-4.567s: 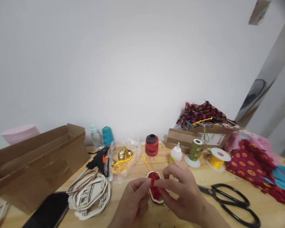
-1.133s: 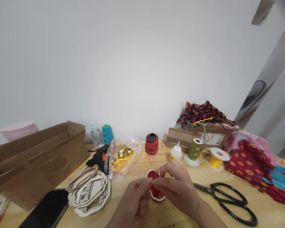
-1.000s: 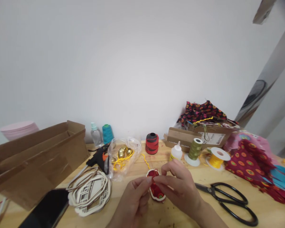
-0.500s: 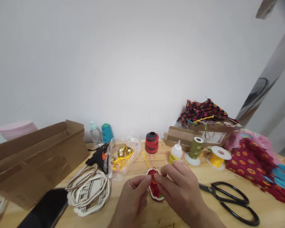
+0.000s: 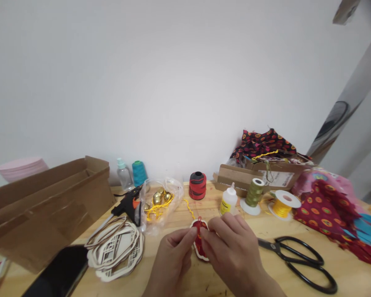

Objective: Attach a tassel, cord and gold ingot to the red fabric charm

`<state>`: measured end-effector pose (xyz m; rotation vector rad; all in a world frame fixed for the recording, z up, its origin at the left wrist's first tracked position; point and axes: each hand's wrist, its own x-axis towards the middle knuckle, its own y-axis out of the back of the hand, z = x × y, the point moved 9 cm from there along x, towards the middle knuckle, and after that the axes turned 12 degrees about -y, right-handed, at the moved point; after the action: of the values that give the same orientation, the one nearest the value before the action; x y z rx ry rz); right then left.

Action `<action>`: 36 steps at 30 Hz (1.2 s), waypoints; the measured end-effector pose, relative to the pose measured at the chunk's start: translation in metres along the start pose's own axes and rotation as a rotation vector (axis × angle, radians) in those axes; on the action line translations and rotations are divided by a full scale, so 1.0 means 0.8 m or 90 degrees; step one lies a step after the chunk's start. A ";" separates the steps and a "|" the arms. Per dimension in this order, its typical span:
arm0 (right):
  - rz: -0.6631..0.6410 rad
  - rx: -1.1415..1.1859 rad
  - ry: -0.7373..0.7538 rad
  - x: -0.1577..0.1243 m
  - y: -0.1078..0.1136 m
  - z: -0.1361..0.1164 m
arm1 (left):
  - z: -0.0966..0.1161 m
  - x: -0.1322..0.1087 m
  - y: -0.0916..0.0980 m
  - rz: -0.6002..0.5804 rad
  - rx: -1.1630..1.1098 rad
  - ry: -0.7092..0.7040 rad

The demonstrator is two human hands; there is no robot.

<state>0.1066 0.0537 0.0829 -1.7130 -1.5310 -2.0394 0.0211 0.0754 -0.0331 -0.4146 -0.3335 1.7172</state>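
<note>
A small red cloth ornament (image 5: 199,246) with a pale scalloped edge lies on the table between my hands. At its top stands a loop of thin red cord (image 5: 199,220). My left hand (image 5: 174,255) is closed, thumb and index finger pinching the red cord over the ornament's upper part. From the other side my right hand (image 5: 231,247) pinches the same cord, its fingers curled and covering the ornament's right side. The exact spot where the fingertips meet the cord is partly hidden. A yellow twisted cord (image 5: 189,208) runs out behind the ornament.
Black-handled scissors (image 5: 297,255) lie right of my right hand. Beyond it stand a glue bottle (image 5: 228,200), an olive thread spool (image 5: 255,193) and a yellow cord spool (image 5: 282,205). Wooden cutouts (image 5: 116,249), a glue gun (image 5: 128,208) and a bag of bells (image 5: 160,206) sit left.
My right hand has shifted slightly left and down, covering more of the ornament's right side. The red loop stands a little taller. My left hand stays nearly in place.
</note>
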 end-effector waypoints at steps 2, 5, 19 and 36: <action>0.008 -0.002 -0.004 0.000 0.000 0.000 | -0.001 0.000 0.001 0.003 -0.001 0.005; 0.020 -0.001 -0.005 0.000 0.001 0.000 | -0.002 0.000 0.002 0.005 -0.002 0.008; 0.004 0.173 -0.126 0.006 0.000 0.029 | 0.002 0.001 0.002 0.001 0.021 -0.007; -0.026 0.213 -0.187 0.007 -0.011 0.040 | 0.005 0.003 0.008 0.013 0.104 -0.035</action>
<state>0.1215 0.0831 0.0776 -1.9117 -1.8761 -1.4820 0.0133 0.0763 -0.0323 -0.2517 -0.2267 1.7638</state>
